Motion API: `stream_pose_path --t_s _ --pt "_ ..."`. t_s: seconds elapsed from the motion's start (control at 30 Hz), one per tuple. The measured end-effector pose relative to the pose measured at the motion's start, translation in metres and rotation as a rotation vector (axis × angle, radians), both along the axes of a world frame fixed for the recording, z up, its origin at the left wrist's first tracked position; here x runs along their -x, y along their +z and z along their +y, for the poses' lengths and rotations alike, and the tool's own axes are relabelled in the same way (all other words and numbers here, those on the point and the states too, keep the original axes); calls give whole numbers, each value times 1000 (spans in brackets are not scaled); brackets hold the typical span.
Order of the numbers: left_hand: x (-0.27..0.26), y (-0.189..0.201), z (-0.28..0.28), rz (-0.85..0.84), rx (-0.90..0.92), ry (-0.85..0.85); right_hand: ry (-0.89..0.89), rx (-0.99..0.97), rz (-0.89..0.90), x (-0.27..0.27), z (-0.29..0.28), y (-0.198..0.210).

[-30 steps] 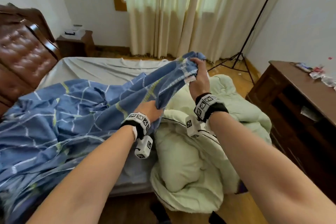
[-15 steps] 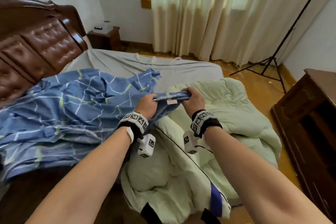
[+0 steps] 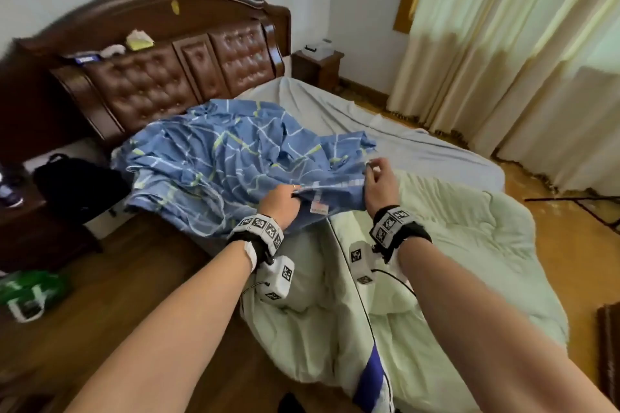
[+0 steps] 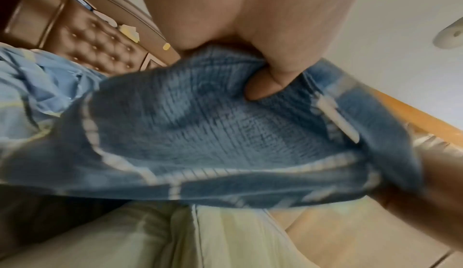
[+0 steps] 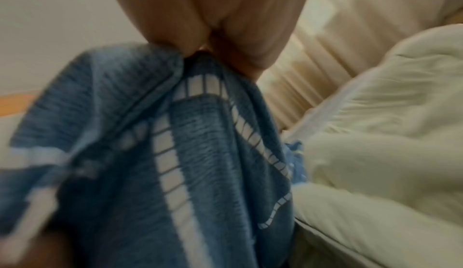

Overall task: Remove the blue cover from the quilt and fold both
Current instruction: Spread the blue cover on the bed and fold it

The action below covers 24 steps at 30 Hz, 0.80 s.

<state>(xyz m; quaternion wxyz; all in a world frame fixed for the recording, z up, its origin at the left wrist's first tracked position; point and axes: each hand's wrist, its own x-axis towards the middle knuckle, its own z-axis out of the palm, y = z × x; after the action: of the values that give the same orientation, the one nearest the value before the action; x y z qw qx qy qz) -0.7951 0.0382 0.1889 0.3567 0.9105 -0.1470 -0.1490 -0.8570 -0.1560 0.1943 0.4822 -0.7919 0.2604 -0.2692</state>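
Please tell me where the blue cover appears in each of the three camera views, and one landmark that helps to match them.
Head: blue cover heaped left of centre on the bed.
Left wrist: fills the middle band, pinched by the left hand.
Right wrist: lower left, hanging from the right hand.
Shared landmark: pale green quilt.
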Motion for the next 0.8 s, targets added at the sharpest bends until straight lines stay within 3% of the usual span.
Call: stream_pose_path --t_s 0.1,0.2,0.4,0.5,0.63,0.73,0.8 --pt "29 -6 5 3 -10 37 108 188 -144 7 12 45" --pt "55 -7 7 -38 -7 113 247 309 -172 19 18 55" --pt "112 5 -21 -89 66 84 485 250 -36 56 -20 10" --pt "155 3 -60 -131 74 218 591 236 -31 86 -49 1" --pt "214 -4 -95 -133 308 496 691 213 16 133 -93 -12" --pt "263 -7 -106 -136 212 578 818 168 172 177 -116 -28" --pt "290 -4 -112 -134 205 606 933 266 263 199 -129 -33"
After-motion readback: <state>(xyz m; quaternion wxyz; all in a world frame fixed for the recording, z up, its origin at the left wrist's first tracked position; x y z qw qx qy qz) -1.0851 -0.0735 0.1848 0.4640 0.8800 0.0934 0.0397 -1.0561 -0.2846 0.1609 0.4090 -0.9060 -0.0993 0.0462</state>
